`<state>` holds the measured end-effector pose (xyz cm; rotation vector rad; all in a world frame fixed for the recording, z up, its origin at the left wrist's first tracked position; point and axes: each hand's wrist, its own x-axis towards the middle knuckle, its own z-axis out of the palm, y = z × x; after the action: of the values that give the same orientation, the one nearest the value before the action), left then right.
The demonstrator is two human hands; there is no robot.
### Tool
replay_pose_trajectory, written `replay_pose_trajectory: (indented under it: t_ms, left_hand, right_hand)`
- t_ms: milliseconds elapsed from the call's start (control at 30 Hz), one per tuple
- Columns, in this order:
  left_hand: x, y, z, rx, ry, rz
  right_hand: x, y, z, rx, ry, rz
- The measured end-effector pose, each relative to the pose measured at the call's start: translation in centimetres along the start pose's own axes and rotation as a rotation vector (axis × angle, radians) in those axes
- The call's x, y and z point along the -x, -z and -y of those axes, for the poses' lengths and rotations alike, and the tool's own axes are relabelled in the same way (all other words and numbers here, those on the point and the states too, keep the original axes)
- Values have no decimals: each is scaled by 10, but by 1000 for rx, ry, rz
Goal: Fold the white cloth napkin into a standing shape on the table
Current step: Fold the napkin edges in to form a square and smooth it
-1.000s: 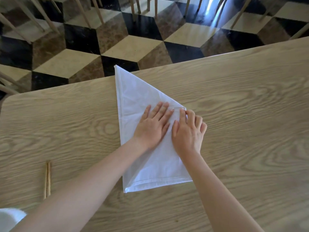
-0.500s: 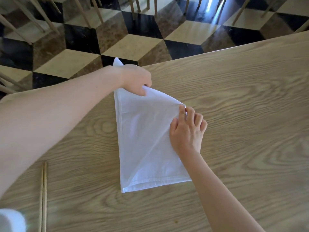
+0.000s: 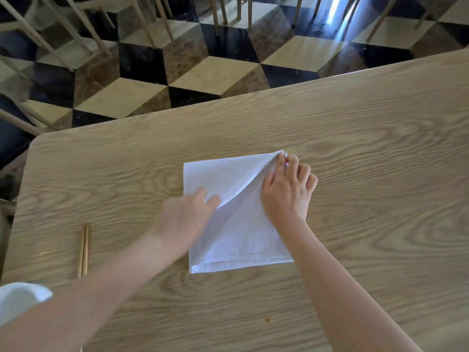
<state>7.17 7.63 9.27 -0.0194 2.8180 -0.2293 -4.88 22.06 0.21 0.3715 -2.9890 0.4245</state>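
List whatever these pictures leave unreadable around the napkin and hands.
Head view: left hand is motion-blurred; pinching or pressing the napkin cannot be told.
Head view: right hand covers the napkin's right edge and layers.
Head view: white object at bottom left, cut off by the frame edge, unidentifiable.

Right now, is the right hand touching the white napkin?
Touching. The head view shows the right hand with its curled fingers pinching the far right corner of the white napkin; the cloth bunches against them with no gap.
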Motion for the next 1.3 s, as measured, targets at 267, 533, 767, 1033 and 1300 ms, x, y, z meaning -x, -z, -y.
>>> replay_pose_trajectory:
  t_ms: [267, 533, 767, 1033, 1300]
  left_hand:
    - [37, -46, -43, 87, 259, -245]
    - [55, -64, -41, 231, 388, -371]
    - [44, -66, -29, 302, 393, -733]
    - [25, -38, -3, 525, 435, -876]
    - [-45, 47, 68, 1346, 588, -760]
  right_hand:
    - [0, 2, -1, 1, 6, 25]
    - [-1, 3, -11, -152, 5, 13]
    - [-1, 4, -10, -154, 10, 10]
    - [-1, 3, -8, -104, 15, -4]
    - [-1, 2, -4, -73, 15, -40]
